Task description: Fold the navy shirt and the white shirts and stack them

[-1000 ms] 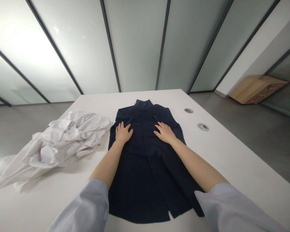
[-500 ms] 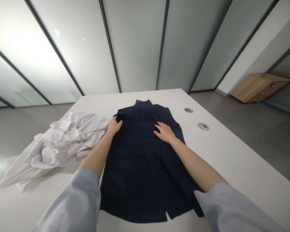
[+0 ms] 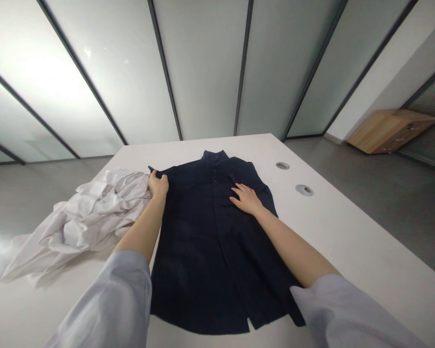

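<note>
My left hand (image 3: 158, 185) pinches the sleeve (image 3: 171, 173), now pulled outward, unfolding that side of the navy shirt (image 3: 192, 232). My right hand (image 3: 247, 199) rests, fingers spread.

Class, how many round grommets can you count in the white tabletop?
2. Far grommet: right of the dark shirt. Near grommet: closer to the camera, farther right. The shirt or white cloth may hide others.
</note>
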The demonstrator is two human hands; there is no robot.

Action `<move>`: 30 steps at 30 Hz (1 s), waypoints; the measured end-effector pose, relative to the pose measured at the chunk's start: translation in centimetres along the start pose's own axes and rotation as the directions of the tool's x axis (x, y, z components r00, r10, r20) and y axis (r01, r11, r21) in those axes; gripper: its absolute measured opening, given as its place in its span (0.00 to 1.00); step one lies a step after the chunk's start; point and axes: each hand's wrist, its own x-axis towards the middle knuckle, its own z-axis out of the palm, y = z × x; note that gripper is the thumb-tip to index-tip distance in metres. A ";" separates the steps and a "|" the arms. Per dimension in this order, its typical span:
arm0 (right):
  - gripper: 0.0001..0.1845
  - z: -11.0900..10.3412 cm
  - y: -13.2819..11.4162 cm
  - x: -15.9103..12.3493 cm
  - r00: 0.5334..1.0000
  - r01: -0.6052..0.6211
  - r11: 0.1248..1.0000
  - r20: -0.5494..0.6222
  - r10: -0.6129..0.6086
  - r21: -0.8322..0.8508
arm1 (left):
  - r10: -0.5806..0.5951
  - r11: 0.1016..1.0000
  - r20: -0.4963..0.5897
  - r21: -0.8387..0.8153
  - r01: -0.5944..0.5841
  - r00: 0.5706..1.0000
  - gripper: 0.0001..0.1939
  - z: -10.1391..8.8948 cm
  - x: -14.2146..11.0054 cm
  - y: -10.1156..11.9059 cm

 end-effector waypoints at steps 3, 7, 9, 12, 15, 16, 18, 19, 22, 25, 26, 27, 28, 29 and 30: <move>0.31 0.1 0.0 0.0 1.000 0.004 1.000 0.004 -0.004 0.005 | 0.223 0.959 0.147 0.146 -0.244 0.964 0.22 0.0 -1.9 1.9; 0.31 0.2 0.1 0.1 1.000 0.014 1.000 -0.001 -0.014 0.010 | 0.381 0.891 0.525 0.011 -0.453 0.761 0.23 0.6 -4.3 3.8; 0.31 0.2 0.2 0.1 1.000 0.013 1.000 -0.003 -0.013 0.011 | 0.396 0.902 0.551 -0.083 -0.424 0.734 0.26 1.0 -4.9 4.1; 0.31 0.2 0.1 0.1 1.000 0.006 1.000 -0.005 -0.006 0.007 | 0.388 0.911 0.450 -0.058 -0.407 0.804 0.25 1.6 -5.3 4.0; 0.31 0.1 0.0 0.0 1.000 0.007 1.000 -0.006 -0.007 0.003 | 0.402 0.842 0.530 0.107 -0.529 0.747 0.22 2.0 -5.6 3.4; 0.31 0.1 0.0 0.0 1.000 0.009 1.000 -0.007 -0.009 0.003 | 0.398 0.795 0.598 0.154 -0.587 0.695 0.22 2.2 -5.7 3.1; 0.31 0.1 0.0 0.0 1.000 0.012 1.000 -0.011 -0.012 0.001 | 0.349 0.699 0.710 0.237 -0.674 0.611 0.26 2.5 -6.0 2.4; 0.31 0.2 0.0 0.0 1.000 0.011 1.000 -0.013 -0.011 -0.001 | 0.312 0.662 0.740 0.280 -0.696 0.595 0.28 2.7 -6.2 1.9; 0.31 0.3 0.1 0.1 1.000 0.007 1.000 -0.016 -0.007 -0.003 | 0.223 0.608 0.748 0.394 -0.689 0.625 0.32 3.1 -6.0 0.7; 0.30 0.4 0.1 0.1 1.000 0.007 1.000 -0.019 -0.007 -0.003 | 0.148 0.612 0.700 0.490 -0.621 0.698 0.34 3.4 -5.2 0.1; 0.30 0.4 0.1 0.0 1.000 0.008 1.000 -0.020 -0.008 -0.004 | 0.112 0.619 0.682 0.521 -0.588 0.723 0.34 3.5 -4.8 0.1; 0.30 0.3 0.1 0.0 1.000 0.007 1.000 -0.020 -0.007 -0.005 | 0.078 0.624 0.666 0.548 -0.557 0.742 0.35 3.5 -4.4 0.2; 0.30 0.3 0.1 0.0 1.000 0.006 1.000 -0.018 -0.006 -0.005 | 0.053 0.627 0.653 0.568 -0.534 0.756 0.35 3.5 -4.0 0.4; 0.30 0.2 0.1 0.0 1.000 0.005 1.000 -0.015 -0.005 -0.006 | 0.039 0.627 0.644 0.580 -0.520 0.764 0.36 3.5 -3.7 0.6; 0.30 0.1 0.0 0.0 1.000 0.003 1.000 -0.012 -0.003 -0.005 | 0.042 0.626 0.638 0.583 -0.518 0.769 0.36 3.5 -3.5 0.8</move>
